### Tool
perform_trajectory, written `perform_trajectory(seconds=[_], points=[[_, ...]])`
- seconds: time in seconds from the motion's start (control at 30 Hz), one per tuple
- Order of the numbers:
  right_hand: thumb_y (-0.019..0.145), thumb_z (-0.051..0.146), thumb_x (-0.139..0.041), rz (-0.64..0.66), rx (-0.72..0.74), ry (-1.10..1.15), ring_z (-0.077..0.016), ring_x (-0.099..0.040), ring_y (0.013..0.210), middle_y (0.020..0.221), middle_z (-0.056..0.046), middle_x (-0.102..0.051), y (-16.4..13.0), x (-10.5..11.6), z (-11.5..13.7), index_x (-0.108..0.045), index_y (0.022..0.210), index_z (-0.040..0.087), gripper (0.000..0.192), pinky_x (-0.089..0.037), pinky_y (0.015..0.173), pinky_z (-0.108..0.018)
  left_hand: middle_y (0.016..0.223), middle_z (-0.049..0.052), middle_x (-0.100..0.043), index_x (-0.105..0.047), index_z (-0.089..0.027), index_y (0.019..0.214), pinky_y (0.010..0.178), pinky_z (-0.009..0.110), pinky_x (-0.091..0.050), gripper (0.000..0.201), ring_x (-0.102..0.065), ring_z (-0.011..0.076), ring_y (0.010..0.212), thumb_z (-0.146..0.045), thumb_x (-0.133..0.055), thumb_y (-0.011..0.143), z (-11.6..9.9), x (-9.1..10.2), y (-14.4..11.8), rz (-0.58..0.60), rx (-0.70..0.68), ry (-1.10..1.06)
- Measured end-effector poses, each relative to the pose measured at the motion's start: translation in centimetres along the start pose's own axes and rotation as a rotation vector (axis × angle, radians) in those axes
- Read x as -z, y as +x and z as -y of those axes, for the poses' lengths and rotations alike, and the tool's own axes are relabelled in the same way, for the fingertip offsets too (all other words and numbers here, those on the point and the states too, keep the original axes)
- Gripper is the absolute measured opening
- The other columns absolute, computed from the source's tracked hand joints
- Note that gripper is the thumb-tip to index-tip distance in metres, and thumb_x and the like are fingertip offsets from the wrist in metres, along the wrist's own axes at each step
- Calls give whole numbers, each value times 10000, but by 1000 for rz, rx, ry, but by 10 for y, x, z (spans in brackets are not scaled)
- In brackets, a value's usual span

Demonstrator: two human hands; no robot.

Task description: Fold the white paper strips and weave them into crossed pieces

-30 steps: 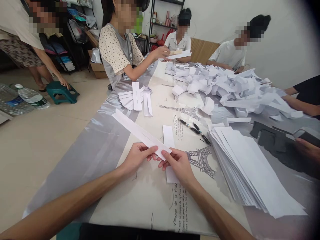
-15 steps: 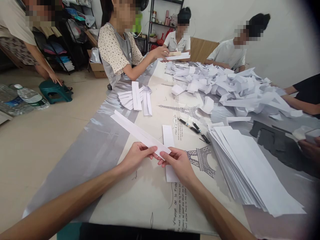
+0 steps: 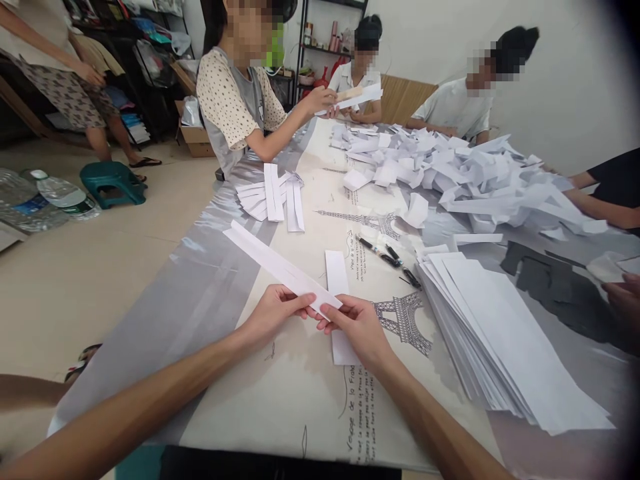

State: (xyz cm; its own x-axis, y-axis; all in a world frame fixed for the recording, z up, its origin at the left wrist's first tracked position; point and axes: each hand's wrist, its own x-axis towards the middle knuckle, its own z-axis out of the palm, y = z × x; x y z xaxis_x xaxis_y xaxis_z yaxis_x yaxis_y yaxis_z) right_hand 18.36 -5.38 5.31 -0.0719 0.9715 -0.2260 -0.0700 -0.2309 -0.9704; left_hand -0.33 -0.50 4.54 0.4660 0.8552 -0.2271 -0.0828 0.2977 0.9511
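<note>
Left hand [image 3: 273,313] and right hand [image 3: 356,327] meeting just below frame centre, both pinched on the near end of a long folded paper strip [image 3: 280,267]. Left grip: thumb over the top, fingers curled beneath, closed on the strip's lower edge. Right grip: thumb and forefinger closed on the strip's end corner. Strip held clear of the surface [image 3: 210,300], running from the fingers diagonally up toward the left of the frame, a crease visible along its length.

Directly beneath the right hand: 1 shorter white strip [image 3: 338,280] lying flat, partly hidden by the hand. Under it, printed cloth with an Eiffel tower drawing [image 3: 405,323] and script lettering.

Right of the hands: large fanned stack of flat white sheets [image 3: 500,333], reaching toward the lower right corner. Just above that stack: 2 dark pens [image 3: 387,255], lying near each other.

Upper centre-left: small bundle of folded strips [image 3: 273,193] spread in a fan. Upper right: loose heap of folded paper pieces [image 3: 465,173].

Other people seated round the far end; 1 in a dotted top holding a paper piece [image 3: 357,99] up in a raised hand. Another person's hand [image 3: 623,300] at the right edge.

Left of frame, on the floor: green stool [image 3: 113,181], water bottles [image 3: 45,197].
</note>
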Motion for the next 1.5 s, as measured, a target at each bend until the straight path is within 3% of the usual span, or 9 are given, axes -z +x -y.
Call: perform_trajectory(seconds=[0.17, 0.33, 0.57, 0.73, 1.07, 1.37, 1.5], points=[[848, 464, -779, 25, 5, -54, -159, -663, 636, 710, -40, -739, -1, 3, 2, -773, 824, 174, 291, -557, 666, -284, 712, 70, -728, -763, -116, 743, 609, 242, -464, 326, -597, 122, 602, -426, -788, 838, -2, 0, -1, 73, 39, -19], [858, 473, -772, 59, 1, -92, -154, -650, 626, 702, -37, -733, -2, 5, 3, -769, 822, 176, 300, -543, 655, -274, 743, 66, -714, -752, -112, 793, 538, 224, -409, 331, -585, 115, 595, -439, -790, 834, 0, 1, 0, 84, 24, 4], [876, 550, -734, 126, -80, -58, -145, -638, 601, 775, -53, -724, -3, 4, 2, -767, 888, 162, 389, -515, 580, -263, 602, 16, -629, -718, -123, 705, 538, 226, -399, 322, -534, 105, 552, -407, -784, 842, 1, 0, -1, 53, -35, 66], [883, 537, -728, 195, -106, -43, -115, -556, 532, 704, -17, -659, -1, 5, 0, -732, 794, 167, 381, -421, 492, -238, 625, 21, -641, -728, -129, 731, 547, 228, -409, 294, -559, 115, 579, -392, -773, 854, 3, -1, -2, 95, -53, 81], [895, 542, -698, 151, -38, -173, -120, -511, 502, 653, 3, -625, -3, 5, -3, -658, 771, 185, 379, -399, 478, -257, 617, 23, -647, -710, -135, 742, 484, 229, -393, 369, -551, 108, 504, -478, -740, 875, -2, 4, 0, 194, 10, 116], [862, 616, -690, 193, -115, -170, -109, -469, 443, 627, 6, -613, -2, 7, 1, -651, 714, 190, 453, -345, 436, -253, 516, 1, -588, -663, -161, 664, 435, 236, -326, 387, -459, 94, 420, -470, -710, 894, 2, -3, -4, 120, -25, 162], [873, 610, -686, 174, -89, -176, -101, -422, 445, 563, 26, -546, -1, 10, -5, -606, 679, 193, 467, -322, 445, -249, 532, 7, -588, -638, -152, 632, 439, 231, -317, 453, -466, 85, 423, -494, -668, 927, 1, 2, -2, 154, -15, 202]])
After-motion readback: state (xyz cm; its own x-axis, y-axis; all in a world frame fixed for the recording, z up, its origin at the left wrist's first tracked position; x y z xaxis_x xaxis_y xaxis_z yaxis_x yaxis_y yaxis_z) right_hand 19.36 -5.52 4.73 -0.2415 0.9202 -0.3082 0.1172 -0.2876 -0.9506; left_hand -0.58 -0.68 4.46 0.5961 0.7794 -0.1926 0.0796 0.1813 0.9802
